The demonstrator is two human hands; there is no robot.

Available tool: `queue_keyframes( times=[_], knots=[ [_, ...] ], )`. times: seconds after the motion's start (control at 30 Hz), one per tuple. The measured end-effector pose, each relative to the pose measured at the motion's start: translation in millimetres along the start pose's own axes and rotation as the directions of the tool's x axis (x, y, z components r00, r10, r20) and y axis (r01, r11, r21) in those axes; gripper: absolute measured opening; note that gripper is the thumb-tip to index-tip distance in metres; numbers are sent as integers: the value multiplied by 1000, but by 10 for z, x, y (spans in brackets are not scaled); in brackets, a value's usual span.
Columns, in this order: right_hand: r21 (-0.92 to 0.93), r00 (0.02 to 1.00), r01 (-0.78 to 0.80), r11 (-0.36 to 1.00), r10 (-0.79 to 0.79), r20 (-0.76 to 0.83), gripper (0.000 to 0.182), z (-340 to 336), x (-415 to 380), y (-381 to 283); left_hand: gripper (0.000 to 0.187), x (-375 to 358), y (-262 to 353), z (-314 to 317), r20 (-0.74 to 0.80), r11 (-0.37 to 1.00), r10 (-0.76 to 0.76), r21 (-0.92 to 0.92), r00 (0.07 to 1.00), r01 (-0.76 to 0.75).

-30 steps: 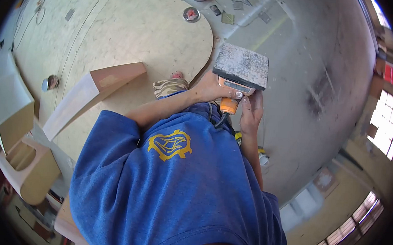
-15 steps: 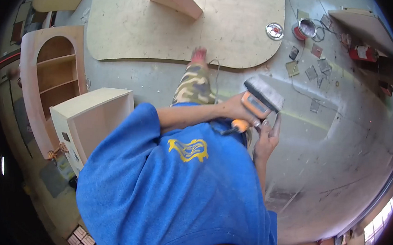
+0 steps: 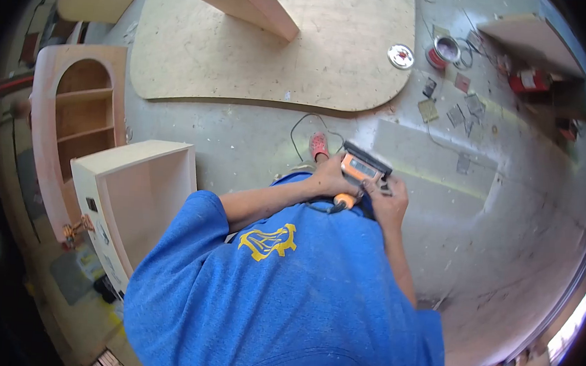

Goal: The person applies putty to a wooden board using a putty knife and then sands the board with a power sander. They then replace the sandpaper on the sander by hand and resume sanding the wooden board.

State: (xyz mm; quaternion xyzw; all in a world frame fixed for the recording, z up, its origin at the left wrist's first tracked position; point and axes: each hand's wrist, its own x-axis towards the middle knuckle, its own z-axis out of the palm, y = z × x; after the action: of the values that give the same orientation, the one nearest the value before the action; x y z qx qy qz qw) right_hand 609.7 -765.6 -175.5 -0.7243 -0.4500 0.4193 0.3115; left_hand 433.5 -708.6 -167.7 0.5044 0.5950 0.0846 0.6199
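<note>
I look down my blue shirt at an orange electric sander [image 3: 362, 168] with a dark, dusty pad, held close in front of my waist. My left hand [image 3: 328, 179] grips its body from the left. My right hand [image 3: 388, 198] holds its right end, fingers at the pad's edge. The orange handle stub and black cord [image 3: 340, 203] hang down against my shirt. Below the sander my foot in a red shoe [image 3: 319, 146] stands on the grey concrete floor [image 3: 508, 218].
A large rounded plywood sheet [image 3: 282, 53] lies on the floor ahead. A pale open cabinet box [image 3: 136, 192] and an arched shelf unit [image 3: 73, 116] lie at left. A paint can [image 3: 443, 53], a lid [image 3: 401, 56] and several sandpaper squares [image 3: 457, 114] are scattered at upper right.
The view has swung round to the cabinets and steadied. The sander has come down from a raised, pad-up tilt to waist height, and my right hand has closed onto its end.
</note>
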Motion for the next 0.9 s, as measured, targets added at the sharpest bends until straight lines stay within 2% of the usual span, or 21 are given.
queue_keyframes(
  times=[0.03,0.1,0.13,0.17,0.23,0.3,0.33,0.37,0.43,0.5,0.57,0.67,0.77,0.83,0.9],
  knots=[
    [-7,1000,-27,1000,27,-14,45,-42,-17,-201,90,6,-28,-9,20,992,70,-105,997,-67],
    [-31,998,28,999,-30,-61,46,-47,-51,-254,117,32,-166,28,-30,1000,-2,30,1000,3],
    [-45,996,21,999,-25,-82,46,-24,-44,-255,110,10,-125,18,-42,998,12,62,999,-9],
    [-42,992,78,996,-82,-97,47,6,-49,-269,103,-25,-57,-21,-55,995,25,96,998,-20],
    [-62,973,178,982,-185,-140,49,61,-82,-209,103,-19,-119,-74,-72,989,144,35,987,-141],
    [-159,955,217,963,-243,-168,51,110,-111,-104,104,-87,-42,-181,-3,993,98,58,995,-98],
    [-138,945,249,959,-271,-181,53,138,-130,-158,103,-46,-202,-190,18,995,98,10,995,-98],
    [-141,945,239,961,-263,-193,54,177,-134,-171,104,-71,-181,-250,50,996,77,35,996,-79],
    [-145,947,214,966,-242,-212,56,295,-182,-173,107,-42,-323,-276,29,992,126,16,992,-126],
    [-92,917,267,959,-283,-280,58,424,-208,-157,109,-80,-390,-331,30,989,133,53,991,-134],
    [-146,906,272,951,-304,-295,57,469,-257,-182,111,-112,-444,-398,18,986,141,92,990,-142],
    [-191,924,271,944,-310,-224,51,521,-321,-215,113,-111,-595,-485,-20,973,162,167,987,-156],
    [-237,931,259,936,-308,-199,45,608,-320,-246,110,-127,-656,-604,39,967,246,-79,969,-242],
    [-196,930,273,942,-310,-198,44,686,-300,-304,112,22,-919,-613,17,974,221,-47,975,-220],
    [-128,935,273,953,-295,-196,42,719,-277,-344,103,-34,-794,-680,31,942,336,-36,941,-335]
  ],
)
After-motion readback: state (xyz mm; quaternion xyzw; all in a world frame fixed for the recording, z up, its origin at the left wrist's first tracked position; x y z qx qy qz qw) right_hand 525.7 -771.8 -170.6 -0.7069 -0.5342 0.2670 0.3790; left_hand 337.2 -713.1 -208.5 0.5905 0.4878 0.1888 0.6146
